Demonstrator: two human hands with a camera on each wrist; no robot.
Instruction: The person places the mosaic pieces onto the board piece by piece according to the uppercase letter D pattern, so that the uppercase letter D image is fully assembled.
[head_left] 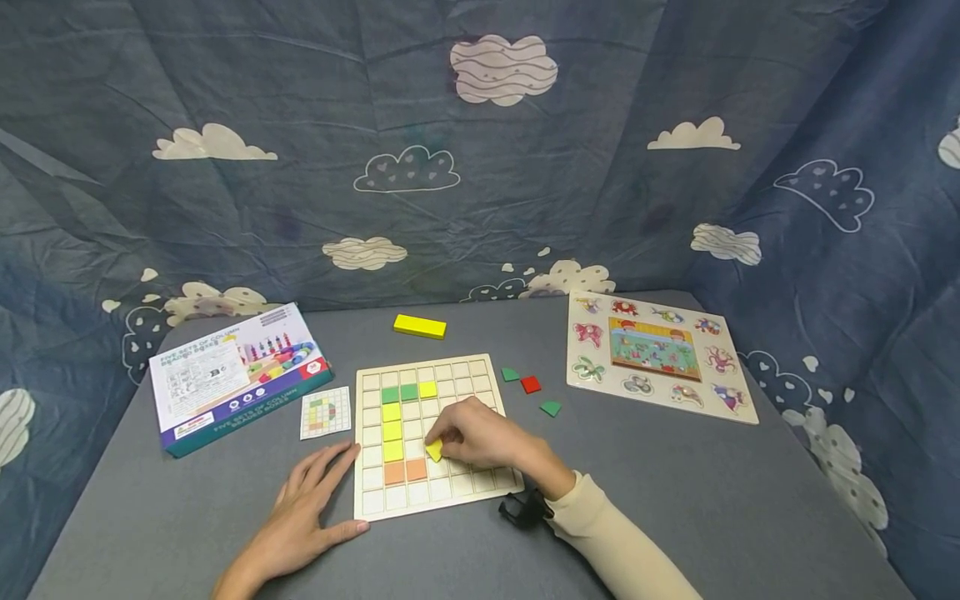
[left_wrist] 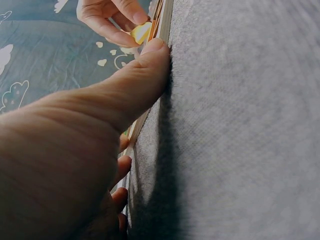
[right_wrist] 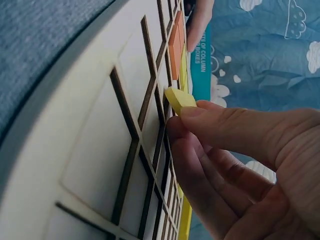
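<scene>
My right hand point(head_left: 480, 435) pinches a yellow square tile point(right_wrist: 181, 99) between thumb and fingers, just over a wooden grid board point(head_left: 450, 497). The tile is tilted in the right wrist view. On the board lie two green tiles point(head_left: 399, 393), several yellow tiles point(head_left: 392, 431) in a column, a lone yellow tile point(head_left: 427, 389) and two orange tiles point(head_left: 405, 472). My left hand point(head_left: 306, 508) lies with spread fingers at the board's left side, fingertips by its edge. In the left wrist view the left thumb point(left_wrist: 150, 60) is against the board's edge.
Left of the board lies a patterned card point(head_left: 326, 413), beside a boxed set point(head_left: 240, 375). Behind it is a long yellow block point(head_left: 419, 326). Two green tiles point(head_left: 551, 408) and a red tile point(head_left: 531, 384) lie to the right, near a sea-animal puzzle board point(head_left: 652, 354).
</scene>
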